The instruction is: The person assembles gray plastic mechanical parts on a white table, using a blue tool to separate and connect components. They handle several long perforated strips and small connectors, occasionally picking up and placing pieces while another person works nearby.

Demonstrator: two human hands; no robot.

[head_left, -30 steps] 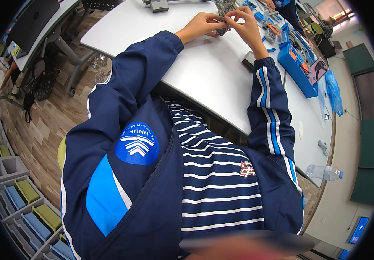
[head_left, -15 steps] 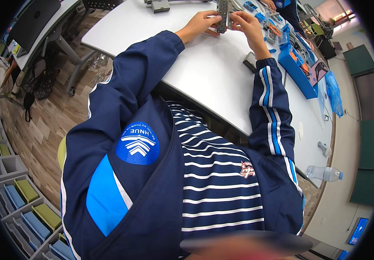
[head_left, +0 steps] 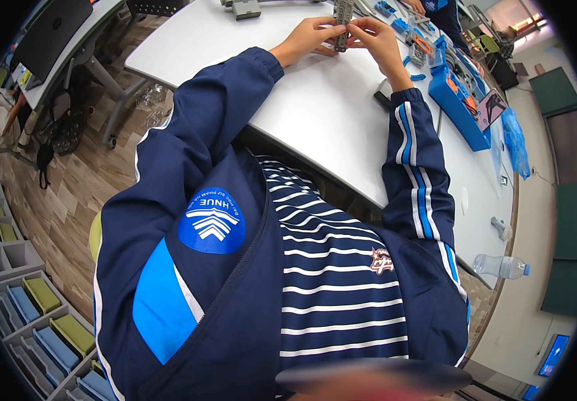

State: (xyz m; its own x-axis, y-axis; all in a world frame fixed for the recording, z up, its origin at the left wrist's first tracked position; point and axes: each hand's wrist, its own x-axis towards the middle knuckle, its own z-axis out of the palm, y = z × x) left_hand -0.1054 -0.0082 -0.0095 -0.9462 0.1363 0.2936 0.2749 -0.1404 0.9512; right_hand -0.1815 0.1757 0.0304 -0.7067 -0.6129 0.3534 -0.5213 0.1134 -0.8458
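Observation:
A dark grey, long and narrow building-kit piece with holes (head_left: 343, 15) is held upright over the far part of the white table. My left hand (head_left: 310, 36) grips it from the left, thumb against its face. From the other side my right hand (head_left: 376, 41) closes its fingertips on the same piece near its middle. Whether a smaller part sits between the right fingertips cannot be made out. Just below my right wrist, a dark grey block (head_left: 384, 93) lies on the table.
On the right stands a blue bin (head_left: 459, 110) of kit parts, with orange and blue pieces around it. A grey block (head_left: 246, 9) lies at the far edge. A plastic bottle (head_left: 502, 266) lies at the lower right. Another person's hand (head_left: 416, 5) shows beyond.
My right hand has shifted left, bringing its fingertips against the grey piece, which now looks narrower, as if turned. My left hand stays almost in place.

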